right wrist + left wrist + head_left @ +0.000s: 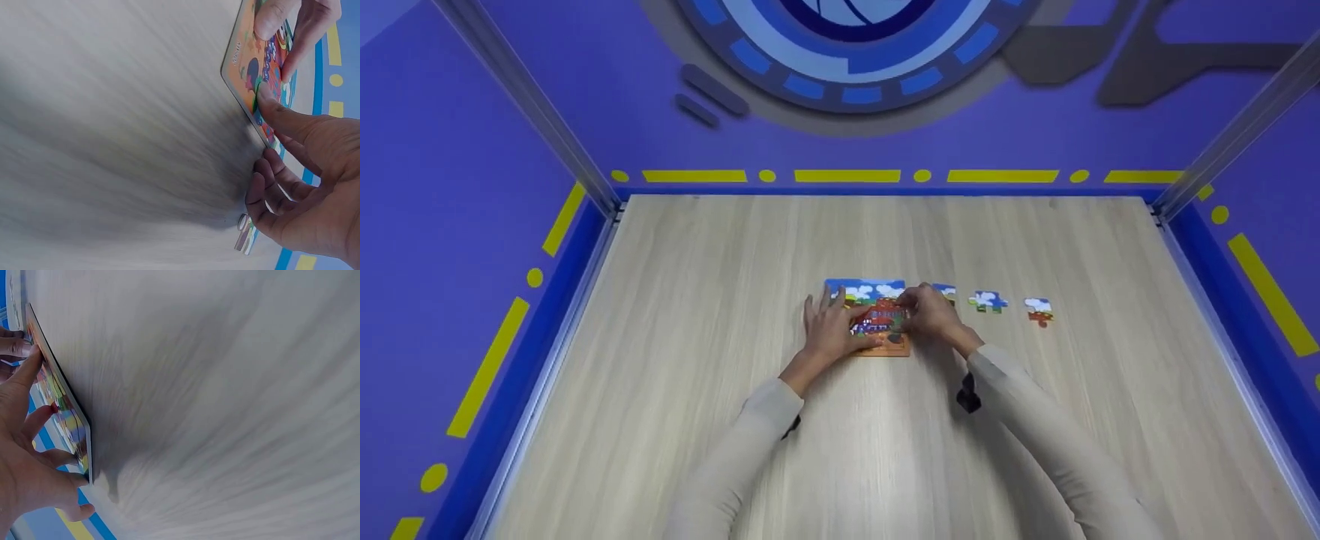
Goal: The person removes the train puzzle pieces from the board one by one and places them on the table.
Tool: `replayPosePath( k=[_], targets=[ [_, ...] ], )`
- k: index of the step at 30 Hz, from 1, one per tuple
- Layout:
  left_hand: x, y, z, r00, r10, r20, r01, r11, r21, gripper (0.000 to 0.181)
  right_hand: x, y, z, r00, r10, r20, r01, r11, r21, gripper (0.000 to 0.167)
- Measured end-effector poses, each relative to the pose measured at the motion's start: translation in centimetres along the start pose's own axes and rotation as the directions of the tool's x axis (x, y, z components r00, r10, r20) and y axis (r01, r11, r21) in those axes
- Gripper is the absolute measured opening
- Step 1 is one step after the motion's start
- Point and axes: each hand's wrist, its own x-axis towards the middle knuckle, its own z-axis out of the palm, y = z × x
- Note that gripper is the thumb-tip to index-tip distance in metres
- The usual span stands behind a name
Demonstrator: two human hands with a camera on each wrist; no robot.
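A colourful jigsaw puzzle (pixel 870 289) in a flat tray with an orange lower border lies on the table; its picture shows clouds and a red vehicle. My left hand (pixel 831 330) rests across its left part with the fingers spread, thumb and fingertips touching the surface, as the left wrist view also shows on the puzzle (pixel 70 422). At the right edge, my right hand (pixel 320 157) pinches a puzzle piece between thumb and forefinger against the puzzle (pixel 247 56). The piece is mostly covered by the fingers. The other right fingers curl just outside the tray's edge.
To the right of the tray lie loose puzzle pieces: one partly behind the right hand (pixel 945 289), a cloud piece (pixel 988 301) and a cloud-and-red piece (pixel 1039 309). The wooden table (pixel 697 262) is bounded by blue and purple panels at the back and sides.
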Motion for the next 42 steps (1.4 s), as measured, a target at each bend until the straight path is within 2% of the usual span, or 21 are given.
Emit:
replayPosePath(
  k=[7,13,16,20,23,42],
  targets=[
    [-0.1,-0.5,0.0,1.0,-0.014,-0.013,0.014,0.999,-0.037,0.075,0.1,-0.2,0.3,1.0,-0.005,0.015,0.004,0.999,0.045,0.04],
    [-0.1,-0.6,0.0,1.0,-0.009,-0.012,0.008,0.999,-0.043,0.076,-0.2,0.0,0.6,0.998,-0.05,-0.024,0.051,0.996,0.076,0.039],
    [-0.1,-0.6,0.0,1.0,-0.006,-0.015,0.005,0.999,-0.05,0.076,-0.2,0.0,0.7,0.997,-0.066,-0.034,0.069,0.993,0.093,0.033],
    [0.0,-0.5,0.0,1.0,-0.016,0.002,0.016,0.997,-0.073,0.075,-0.2,0.2,0.7,0.997,-0.062,-0.056,0.07,0.985,0.156,0.025],
    [0.1,-0.4,0.0,0.999,-0.025,0.023,0.027,0.996,-0.09,0.076,-0.2,0.4,0.9,0.996,-0.058,-0.071,0.071,0.976,0.206,0.025],
    [0.2,-0.4,0.1,0.999,-0.02,0.027,0.022,0.997,-0.079,0.076,-1.0,0.8,1.1,0.991,-0.053,-0.12,0.086,0.952,0.292,0.024]
  ],
)
